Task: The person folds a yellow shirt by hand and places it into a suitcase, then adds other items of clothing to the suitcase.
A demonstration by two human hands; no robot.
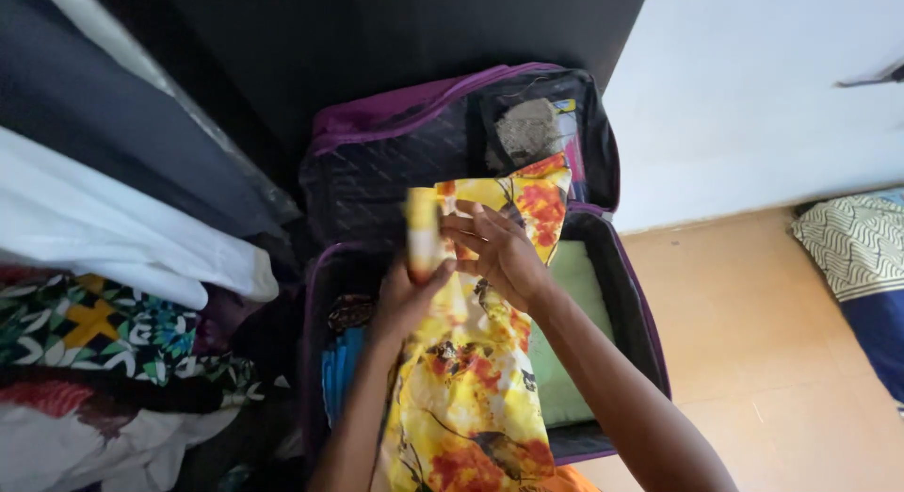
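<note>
A yellow cloth with red and orange flowers (471,398) hangs from both my hands over an open purple suitcase (603,172). My left hand (407,294) grips a rolled or folded edge of the cloth, which stands upright above my fist. My right hand (499,252) presses flat on the cloth's upper part, fingers spread toward the left. Inside the suitcase lie a green folded item (574,294) and something blue (341,365), partly hidden by the cloth.
Folded clothes are stacked at the left: dark (122,125), white (113,238) and patterned pieces (94,327). A grey lump (527,129) sits in the lid's mesh pocket. Tan floor (753,341) lies to the right, with a patterned bedding corner (857,247).
</note>
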